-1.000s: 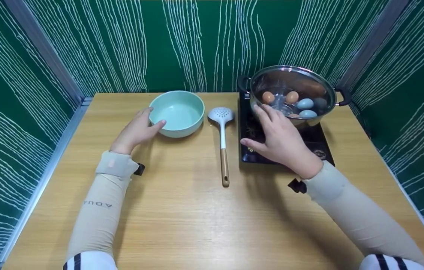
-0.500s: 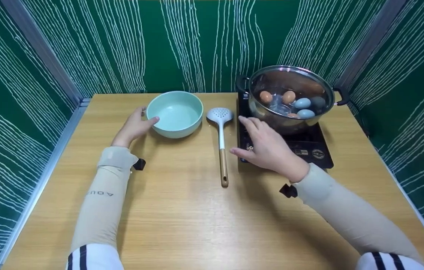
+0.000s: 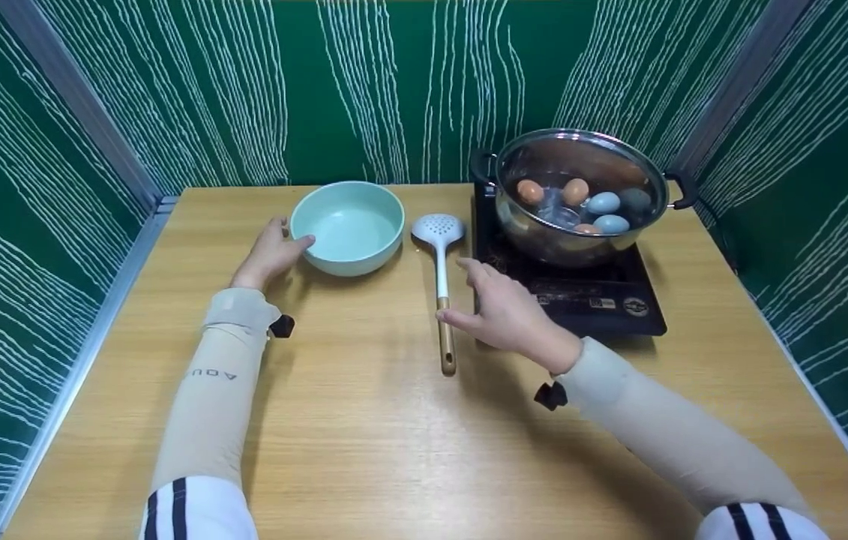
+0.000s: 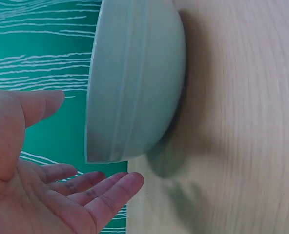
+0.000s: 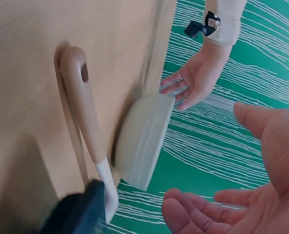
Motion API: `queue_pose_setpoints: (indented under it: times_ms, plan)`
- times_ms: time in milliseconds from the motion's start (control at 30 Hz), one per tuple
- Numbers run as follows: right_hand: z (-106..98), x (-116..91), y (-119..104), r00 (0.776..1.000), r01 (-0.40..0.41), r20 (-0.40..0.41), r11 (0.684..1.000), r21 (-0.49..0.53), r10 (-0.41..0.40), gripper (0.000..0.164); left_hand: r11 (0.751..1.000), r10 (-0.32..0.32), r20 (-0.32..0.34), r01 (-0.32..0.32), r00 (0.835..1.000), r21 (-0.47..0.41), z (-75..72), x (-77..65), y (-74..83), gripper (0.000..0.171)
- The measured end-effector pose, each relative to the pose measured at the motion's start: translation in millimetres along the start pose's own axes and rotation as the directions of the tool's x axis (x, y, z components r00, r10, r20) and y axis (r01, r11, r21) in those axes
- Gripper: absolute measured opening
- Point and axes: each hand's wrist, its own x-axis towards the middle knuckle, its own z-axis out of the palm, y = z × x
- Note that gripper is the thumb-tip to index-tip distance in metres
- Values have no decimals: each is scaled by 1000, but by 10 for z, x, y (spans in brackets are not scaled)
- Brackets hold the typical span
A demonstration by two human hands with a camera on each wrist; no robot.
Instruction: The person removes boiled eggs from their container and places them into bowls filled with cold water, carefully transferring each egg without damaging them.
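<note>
A pale green bowl (image 3: 349,225) stands upright at the back left of the table. Beside its left side is my left hand (image 3: 268,255), thumb spread from the fingers; the left wrist view shows a gap between thumb and bowl (image 4: 134,83). To the right of the bowl lies a slotted skimmer (image 3: 443,277), white with a wood-coloured handle. My right hand (image 3: 506,309) hovers over the handle's right side with its fingers extended. The right wrist view shows the skimmer handle (image 5: 83,107) apart from my right hand (image 5: 252,180).
On a black induction cooker (image 3: 596,300) at the back right stands a steel pot (image 3: 573,244) with black side handles. Several brown and blue eggs (image 3: 603,203) are visible inside it. Green walls with white lines enclose the wooden table (image 3: 394,450).
My right hand has moved from the pot's front left towards me and leftward, to the skimmer handle. My left hand has shifted slightly at the bowl's side.
</note>
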Motion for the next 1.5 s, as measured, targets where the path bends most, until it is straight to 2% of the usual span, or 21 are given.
queue_pose_setpoints:
  times_ms: [233,367,567,767,867,1100,1367,1500]
  plan:
    - [174,18,-12,997,-74,30,992,103,71,91,999,5,2,-5,1000,-36,72,59,-34,74]
    - [291,18,-27,997,-71,6,989,129,71,87,998,11,-1,-11,1000,-63,107,88,-60,72]
    - [501,-4,-3,998,-51,-15,987,152,54,63,994,-7,15,9,1000,-105,157,118,-107,70]
    - [660,2,30,998,-57,8,992,116,57,40,973,-33,38,41,999,-227,181,141,-147,68]
    - [717,20,42,997,-70,19,995,69,69,41,966,-32,39,41,999,-257,192,157,-145,67]
    - [803,98,44,993,-112,47,994,3,112,60,961,-14,26,21,1000,-277,205,158,-154,67]
    - [891,163,95,985,-155,81,987,39,152,54,954,12,15,-7,1000,-301,250,161,-160,63]
    - [912,188,126,983,-162,96,985,53,156,46,954,3,15,2,1000,-301,257,151,-147,63]
